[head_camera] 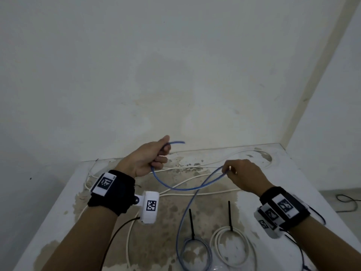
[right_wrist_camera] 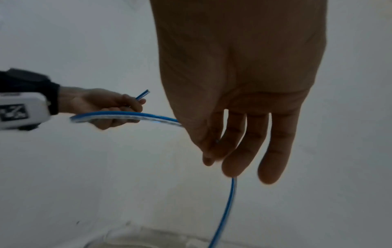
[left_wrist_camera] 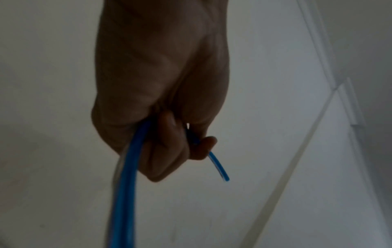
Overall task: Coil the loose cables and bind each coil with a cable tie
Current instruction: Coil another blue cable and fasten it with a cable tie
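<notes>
1. Here, left hand point(head_camera: 148, 157): fingers curled round the blue cable point(head_camera: 175, 187) near its free end, which juts past the thumb.
2. Right hand point(head_camera: 244, 175): thumb and forefinger pinch the same cable; other fingers loosely extended.
3. Blue cable: sags between the hands above the table point(head_camera: 304, 184), then drops to it.
4. Blue coil point(head_camera: 196, 253) and white coil point(head_camera: 231, 247): on the table, each with a black cable tie point(head_camera: 191, 223).
5. Loose white cable point(head_camera: 195, 169): strewn across the table.

Both forearms bare. Left wrist point(head_camera: 112, 194): black strap, white tag with black square code, white camera housing point(head_camera: 149, 207) with code, black lead beside it. Right wrist point(head_camera: 284, 209): black strap, three coded white tags.
</notes>
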Motion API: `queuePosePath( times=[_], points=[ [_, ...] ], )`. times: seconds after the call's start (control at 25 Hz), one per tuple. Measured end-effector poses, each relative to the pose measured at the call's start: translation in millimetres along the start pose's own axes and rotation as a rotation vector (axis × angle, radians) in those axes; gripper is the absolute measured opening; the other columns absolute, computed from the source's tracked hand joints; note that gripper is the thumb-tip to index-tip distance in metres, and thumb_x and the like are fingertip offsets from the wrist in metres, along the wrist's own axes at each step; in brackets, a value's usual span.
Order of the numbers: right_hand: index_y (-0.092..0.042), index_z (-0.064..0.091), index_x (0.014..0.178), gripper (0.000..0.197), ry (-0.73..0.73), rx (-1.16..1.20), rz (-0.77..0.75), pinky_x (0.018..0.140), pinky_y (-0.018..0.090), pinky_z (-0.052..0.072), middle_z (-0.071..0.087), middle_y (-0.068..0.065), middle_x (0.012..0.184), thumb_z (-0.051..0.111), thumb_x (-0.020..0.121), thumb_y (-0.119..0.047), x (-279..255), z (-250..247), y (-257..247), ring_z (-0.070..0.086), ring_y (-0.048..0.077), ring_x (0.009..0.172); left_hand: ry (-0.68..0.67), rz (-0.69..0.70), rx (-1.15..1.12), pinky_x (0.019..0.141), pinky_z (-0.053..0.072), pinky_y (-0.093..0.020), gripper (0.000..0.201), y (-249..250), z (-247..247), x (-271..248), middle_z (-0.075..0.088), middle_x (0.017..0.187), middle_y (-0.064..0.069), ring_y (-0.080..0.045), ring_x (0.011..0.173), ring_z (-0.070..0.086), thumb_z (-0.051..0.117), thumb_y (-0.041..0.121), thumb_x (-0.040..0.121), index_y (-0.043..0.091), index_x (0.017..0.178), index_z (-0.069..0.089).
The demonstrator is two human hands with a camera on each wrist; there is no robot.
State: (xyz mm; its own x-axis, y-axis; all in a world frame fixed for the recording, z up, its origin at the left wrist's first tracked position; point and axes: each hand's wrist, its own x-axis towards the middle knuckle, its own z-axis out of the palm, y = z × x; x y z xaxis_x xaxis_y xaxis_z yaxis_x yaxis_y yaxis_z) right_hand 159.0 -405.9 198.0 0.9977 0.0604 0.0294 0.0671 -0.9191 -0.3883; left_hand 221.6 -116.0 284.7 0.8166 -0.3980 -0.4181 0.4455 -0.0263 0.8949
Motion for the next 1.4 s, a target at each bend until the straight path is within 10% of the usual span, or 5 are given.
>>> queuePosePath(
  times=[0.32, 0.64, 0.84, 0.96, 1.4],
  points=[
    [-0.029, 0.06, 0.134, 0.045, -0.157, 0.895, -0.147, 0.074, 0.031, 0.049, 0.067, -0.009, 0.128, 0.027, 0.107, -0.012, 1.7, -41.9, -47.8, 0.07, 0.019, 0.097, -0.234, -0.158, 0.105, 0.039, 0.011, -0.016, 0.03, -52.2, 63.1, -15.8, 0.032, 0.063, 0.007, -0.003, 0.045, 0.019, 0.038, 0.034, 0.104, 0.013, 0.093, 0.056],
    [-0.015, 0.056, 0.13, 0.033, -0.208, 0.782, -0.232, 0.074, 0.017, 0.051, 0.075, 0.001, 0.114, 0.048, 0.101, -0.003, 6.6, -55.0, -68.9, 0.07, 0.011, 0.095, -0.188, -0.052, 0.021, 0.045, 0.011, -0.019, 0.032, -47.8, 72.6, -13.3, 0.038, 0.064, 0.01, -0.004, 0.05, 0.019, 0.044, 0.036, 0.102, 0.013, 0.097, 0.066],
    [-0.015, 0.072, 0.115, 0.027, -0.194, 0.882, -0.083, 0.047, 0.024, 0.037, 0.055, 0.004, 0.08, 0.048, 0.104, -0.016, 7.2, -54.2, -67.7, 0.041, 0.011, 0.049, 0.183, 0.565, 0.709, 0.053, 0.032, -0.021, 0.03, -47.5, 63.2, -9.9, 0.053, 0.054, 0.015, -0.006, 0.052, 0.04, 0.048, 0.03, 0.101, 0.019, 0.084, 0.07],
    [-0.012, 0.071, 0.112, 0.033, -0.204, 0.873, -0.099, 0.046, 0.021, 0.027, 0.057, 0.001, 0.077, 0.039, 0.107, -0.02, 6.0, -53.6, -69.9, 0.03, 0.009, 0.047, 0.317, 0.85, 0.965, 0.074, 0.037, -0.021, 0.029, -55.6, 54.1, -3.3, 0.054, 0.087, 0.009, -0.006, 0.084, 0.048, 0.046, 0.041, 0.099, 0.028, 0.084, 0.067],
    [-0.006, 0.039, 0.1, 0.021, 0.122, 0.741, -0.244, 0.066, 0.029, 0.043, 0.056, 0.007, 0.079, 0.037, 0.108, -0.026, 11.4, -42.9, -88.8, 0.049, 0.01, 0.063, -0.182, 0.231, 0.515, 0.048, 0.026, -0.026, 0.042, -42.1, 79.7, -14.2, 0.035, 0.056, 0.003, -0.012, 0.047, 0.025, 0.027, 0.033, 0.106, 0.009, 0.095, 0.059]
  ],
)
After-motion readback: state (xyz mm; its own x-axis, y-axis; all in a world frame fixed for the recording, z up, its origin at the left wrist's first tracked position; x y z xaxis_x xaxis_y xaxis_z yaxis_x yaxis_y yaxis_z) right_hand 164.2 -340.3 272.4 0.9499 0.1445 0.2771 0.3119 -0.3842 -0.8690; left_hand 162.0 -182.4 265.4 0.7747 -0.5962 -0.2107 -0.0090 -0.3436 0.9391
